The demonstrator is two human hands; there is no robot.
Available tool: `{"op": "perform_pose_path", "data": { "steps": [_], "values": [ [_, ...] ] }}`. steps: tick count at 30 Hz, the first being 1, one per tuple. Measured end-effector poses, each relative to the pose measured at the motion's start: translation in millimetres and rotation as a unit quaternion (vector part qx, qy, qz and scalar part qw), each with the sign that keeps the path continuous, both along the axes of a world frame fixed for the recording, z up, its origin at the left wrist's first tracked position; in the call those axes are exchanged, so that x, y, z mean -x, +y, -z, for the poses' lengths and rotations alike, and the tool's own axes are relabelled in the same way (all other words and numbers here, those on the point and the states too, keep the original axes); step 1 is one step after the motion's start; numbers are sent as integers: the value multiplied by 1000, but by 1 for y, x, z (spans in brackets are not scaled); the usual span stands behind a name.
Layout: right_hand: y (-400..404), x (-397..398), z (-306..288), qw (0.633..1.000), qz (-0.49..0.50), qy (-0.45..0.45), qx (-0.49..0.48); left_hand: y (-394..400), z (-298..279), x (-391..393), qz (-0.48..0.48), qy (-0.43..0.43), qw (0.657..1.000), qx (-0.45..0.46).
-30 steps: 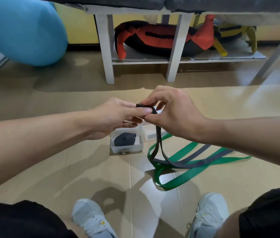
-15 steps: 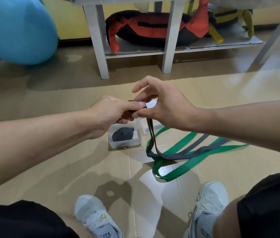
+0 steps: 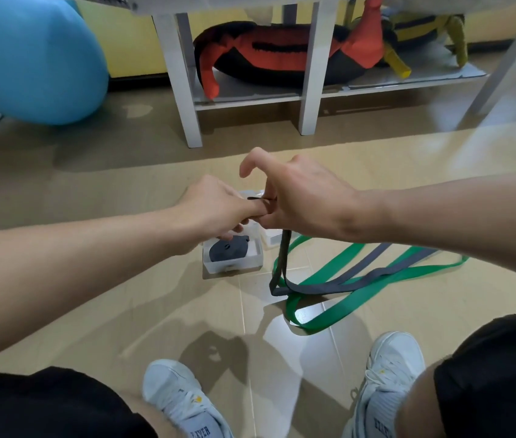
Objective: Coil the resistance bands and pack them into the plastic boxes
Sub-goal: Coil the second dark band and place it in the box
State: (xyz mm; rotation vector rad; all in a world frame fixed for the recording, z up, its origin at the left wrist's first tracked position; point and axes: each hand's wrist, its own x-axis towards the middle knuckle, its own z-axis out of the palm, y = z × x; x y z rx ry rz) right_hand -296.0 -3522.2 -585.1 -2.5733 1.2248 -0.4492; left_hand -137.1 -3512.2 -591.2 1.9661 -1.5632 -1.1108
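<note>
1. Head view: my two hands meet in the middle of the picture, held out over the floor [image 3: 92, 191].
2. My left hand [image 3: 215, 207] comes in from the left, its fingers curled round the top end of the grey band [image 3: 285, 251], which shows as a dark strip just where the two hands touch.
3. My right hand [image 3: 307, 200] comes in from the right and pinches the same end of the grey band between thumb and lower fingers; its forefinger is lifted and hooked, touching nothing.
4. So both hands are together and clamped on the one band, at its upper end.
5. From under my right hand the grey band hangs straight down to the floor, then runs off to the right in two long flat strips.
6. The green band [image 3: 345, 305] lies loose on the floor below and to the right of my hands, well apart from them; the grey strips cross over it.
7. A clear plastic box [image 3: 234, 265] stands on the floor just beneath my left hand, with a coiled dark band [image 3: 228, 249] lying inside it.
8. A second plastic box [image 3: 270, 240] sits just beside the first, to its right, mostly hidden behind my right hand; I cannot tell what is in it.
9. My white shoes [image 3: 180, 396] are at the bottom edge, nearer me than the bands.
10. Farther off stand a blue ball [image 3: 29, 58] at the left and a white shelf [image 3: 250, 98] carrying a red and black bag [image 3: 275, 55].
</note>
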Motion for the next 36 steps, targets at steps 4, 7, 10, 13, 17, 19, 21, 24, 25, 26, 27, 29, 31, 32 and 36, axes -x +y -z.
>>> {"op": "perform_pose_path", "data": {
  "steps": [4, 7, 10, 13, 17, 19, 21, 24, 25, 26, 27, 29, 31, 32, 36],
  "values": [
    [2, -5, 0, 995, -38, 70, 57, -1, -2, 3, 6, -21, 1000, -6],
    [6, -6, -1, 993, -42, 78, 81, 0, -4, 5, 13, 1, 1000, -16],
    [6, -8, -5, 993, -37, 50, 102, -2, -4, 5, 8, 19, 1000, 18],
    [4, -10, -10, 992, -31, 45, 115, -3, -4, 6, 20, 18, 999, 35],
    [2, -10, -10, 992, -18, 58, 112, 1, -2, 13, 72, 7, 997, -7],
    [3, -10, -10, 993, -20, 55, 103, 2, -1, 14, 69, 46, 996, -34],
    [5, -8, -9, 994, -23, 44, 94, 3, 2, 12, 55, 90, 993, -54],
    [7, -8, -2, 998, -20, -14, 63, 5, 4, 8, 27, 145, 986, -80],
    [7, -8, 0, 998, -9, -61, 31, 5, 4, 8, 19, 168, 982, -85],
    [6, -7, 1, 994, 6, -110, 1, 5, 4, 7, 14, 193, 977, -91],
    [6, -6, 3, 988, 20, -151, -17, 4, 3, 5, 12, 220, 971, -98],
    [4, -4, 5, 976, 40, -212, -36, 3, 0, 1, 17, 268, 958, -106],
    [4, -3, 7, 968, 36, -244, -55, 1, -1, -2, 20, 303, 947, -102],
    [5, -3, 9, 966, 30, -249, -64, 0, -1, -4, 17, 317, 943, -98],
    [6, -3, 13, 962, 40, -258, -78, -3, -1, -8, 33, 327, 939, -99]
  ]
}}
